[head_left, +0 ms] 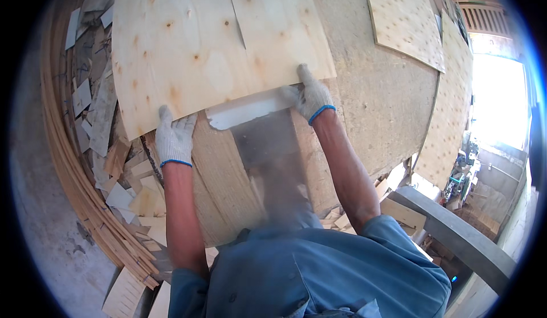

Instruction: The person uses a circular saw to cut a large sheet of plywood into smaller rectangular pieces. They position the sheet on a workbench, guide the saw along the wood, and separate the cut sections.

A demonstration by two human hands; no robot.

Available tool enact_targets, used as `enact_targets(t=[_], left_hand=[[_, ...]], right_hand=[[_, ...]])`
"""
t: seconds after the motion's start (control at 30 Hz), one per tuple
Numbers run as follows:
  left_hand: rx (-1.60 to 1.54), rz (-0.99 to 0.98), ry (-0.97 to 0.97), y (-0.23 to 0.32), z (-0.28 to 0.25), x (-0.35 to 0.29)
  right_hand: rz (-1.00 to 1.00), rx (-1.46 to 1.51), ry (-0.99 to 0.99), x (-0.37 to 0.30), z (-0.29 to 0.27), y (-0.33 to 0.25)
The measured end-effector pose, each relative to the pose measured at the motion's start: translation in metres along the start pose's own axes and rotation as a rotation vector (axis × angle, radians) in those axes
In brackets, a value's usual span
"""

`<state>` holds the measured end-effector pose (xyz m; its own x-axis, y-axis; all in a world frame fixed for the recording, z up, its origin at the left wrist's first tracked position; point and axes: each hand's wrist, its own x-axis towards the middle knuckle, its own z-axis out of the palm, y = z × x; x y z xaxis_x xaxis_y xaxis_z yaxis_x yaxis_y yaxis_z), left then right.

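Note:
A pale, knotty wood veneer sheet (194, 39) with a dark split running in from its far edge fills the upper middle. My left hand (174, 138), in a white knit glove with a blue cuff, is closed on its near edge toward the left corner, thumb on top and fingers under it. Near the right corner my right hand (312, 94), gloved alike, pinches the same edge, thumb up. Between the hands, just below that edge, shows a white strip (245, 111) with a ragged border. A blurred dark grey patch (265, 141) lies beyond it, nearer to me.
The sheet lies over a large tan board (376, 107). More knotty sheets (404, 21) lie at the right. Long thin wood strips (62, 147) and scrap offcuts (105, 101) pile up on the left. A grey beam (456, 238) crosses the lower right.

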<state>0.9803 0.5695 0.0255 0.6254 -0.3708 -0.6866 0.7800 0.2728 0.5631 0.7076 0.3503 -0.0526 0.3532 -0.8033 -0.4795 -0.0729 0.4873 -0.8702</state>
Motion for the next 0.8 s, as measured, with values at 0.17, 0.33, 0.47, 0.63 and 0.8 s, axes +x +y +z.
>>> enact_targets(t=[0.17, 0.33, 0.47, 0.63, 0.8], left_hand=[[-0.06, -0.043, -0.046, 0.005, 0.003, 0.01], [-0.043, -0.05, -0.084, 0.008, 0.002, 0.024], [0.0, -0.041, -0.063, 0.011, 0.012, 0.029], [0.027, -0.018, -0.086, 0.015, 0.02, 0.037], [-0.006, -0.024, -0.062, 0.02, 0.026, 0.049]], right_hand=[[0.24, 0.322, 0.098, -0.011, 0.034, -0.051], [0.269, 0.404, 0.144, -0.01, 0.049, -0.067], [0.212, 0.432, 0.158, -0.002, 0.058, -0.074], [0.147, 0.349, 0.161, 0.012, 0.06, -0.073], [0.094, 0.112, 0.148, 0.025, 0.06, -0.071]])
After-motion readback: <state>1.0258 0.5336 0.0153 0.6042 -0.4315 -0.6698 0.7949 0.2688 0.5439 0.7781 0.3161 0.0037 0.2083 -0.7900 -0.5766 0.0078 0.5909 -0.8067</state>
